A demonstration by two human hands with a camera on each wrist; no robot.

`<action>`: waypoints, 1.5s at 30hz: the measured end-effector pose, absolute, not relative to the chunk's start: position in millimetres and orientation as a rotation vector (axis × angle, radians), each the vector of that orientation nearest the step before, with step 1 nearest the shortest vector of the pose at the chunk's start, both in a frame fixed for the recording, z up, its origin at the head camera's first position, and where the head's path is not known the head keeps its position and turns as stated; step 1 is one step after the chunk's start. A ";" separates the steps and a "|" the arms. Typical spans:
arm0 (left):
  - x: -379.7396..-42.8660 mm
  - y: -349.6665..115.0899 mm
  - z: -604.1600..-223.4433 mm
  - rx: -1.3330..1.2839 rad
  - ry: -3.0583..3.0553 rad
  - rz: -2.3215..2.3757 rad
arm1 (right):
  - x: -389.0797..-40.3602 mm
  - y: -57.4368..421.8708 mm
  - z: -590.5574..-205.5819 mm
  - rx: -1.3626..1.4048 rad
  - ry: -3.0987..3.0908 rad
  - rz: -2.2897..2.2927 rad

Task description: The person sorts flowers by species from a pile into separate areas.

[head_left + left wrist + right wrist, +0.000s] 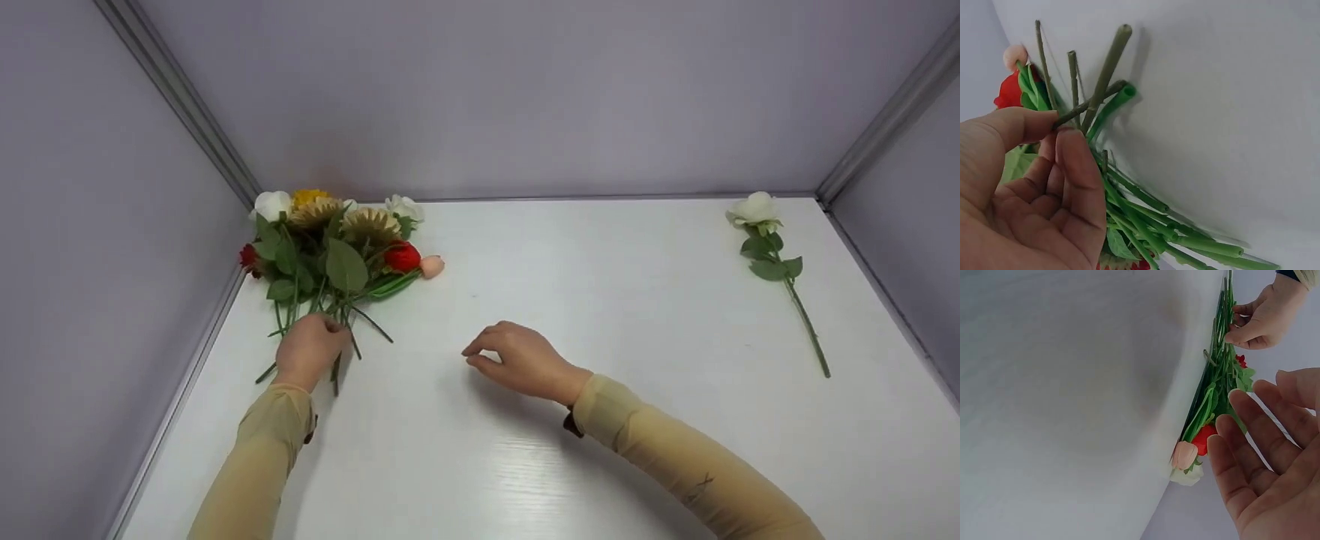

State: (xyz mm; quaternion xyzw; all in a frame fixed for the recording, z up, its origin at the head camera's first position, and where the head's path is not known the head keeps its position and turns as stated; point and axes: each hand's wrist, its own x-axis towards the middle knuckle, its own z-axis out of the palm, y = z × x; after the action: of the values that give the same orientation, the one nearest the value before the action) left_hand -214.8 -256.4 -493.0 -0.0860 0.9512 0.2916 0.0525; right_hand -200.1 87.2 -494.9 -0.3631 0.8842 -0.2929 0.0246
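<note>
A pile of flowers with green stems lies at the table's left back corner; a red flower, a peach tulip and a large leaf show in it. At the stem ends, my left hand pinches a thin dark stem between thumb and forefinger, as the left wrist view shows. Other stems spread beside and below its fingers. My right hand hovers over the middle of the table, holding nothing, with its fingers loosely bent. The right wrist view shows its palm and relaxed fingers.
A single white rose with a long leafy stem lies apart at the table's right side. Grey panels wall the white table at the back, left and right.
</note>
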 end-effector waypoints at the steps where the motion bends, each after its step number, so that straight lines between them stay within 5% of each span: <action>1: -215.1 -256.1 -491.4 -0.254 2.887 0.900 | -200.8 88.8 -494.9 -1.106 2.742 -0.908; 21: -221.2 -222.6 -489.3 -0.176 2.748 1.145 | -208.4 117.1 -498.1 -0.852 2.782 -1.012; 31: -211.8 -132.8 -483.2 -0.062 2.329 1.714 | -231.7 155.4 -491.3 -0.286 2.460 -1.689; 45: -189.6 -22.0 -489.9 0.274 2.080 1.862 | -224.7 169.6 -461.4 -0.039 2.125 -2.135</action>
State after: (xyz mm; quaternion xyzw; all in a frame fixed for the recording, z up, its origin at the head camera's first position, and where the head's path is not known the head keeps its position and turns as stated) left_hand -189.6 -22.0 -489.9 0.0962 0.7310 0.6544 0.1677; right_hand -224.7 169.6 -461.4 -0.0130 0.7040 -0.7071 0.0645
